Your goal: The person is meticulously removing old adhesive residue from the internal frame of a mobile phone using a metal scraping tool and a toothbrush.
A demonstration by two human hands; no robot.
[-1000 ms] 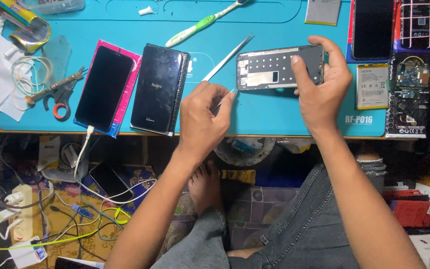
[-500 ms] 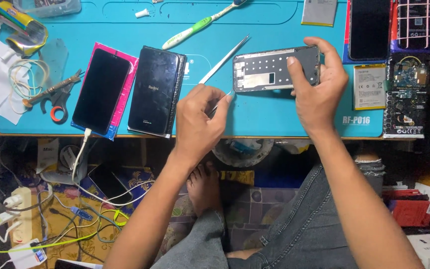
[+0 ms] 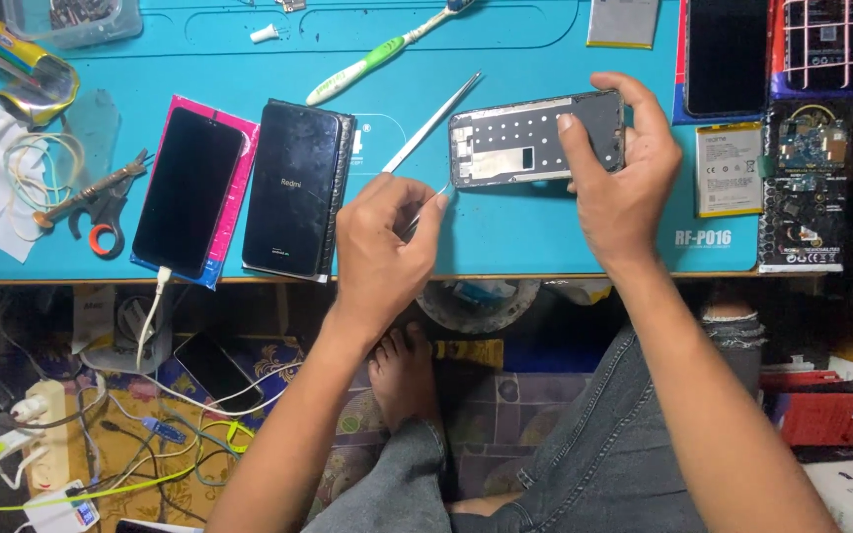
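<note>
The opened phone frame (image 3: 535, 140) lies on the blue mat (image 3: 545, 49) near the counter's front edge, its right end pinched between the thumb and fingers of the right hand (image 3: 619, 173). The left hand (image 3: 382, 247), fingers pressed together, pinches thin metal tweezers (image 3: 426, 205) whose tip sits at the frame's lower left corner. A second metal tool (image 3: 431, 123) lies just beside, then a dark phone back (image 3: 296, 188) and a phone on a pink case (image 3: 190, 190).

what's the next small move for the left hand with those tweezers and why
Probably ease the tweezers tip right, onto the phone frame's lower-left corner. The left hand holds them just short of it, while the right hand steadies the frame's right end.
</note>
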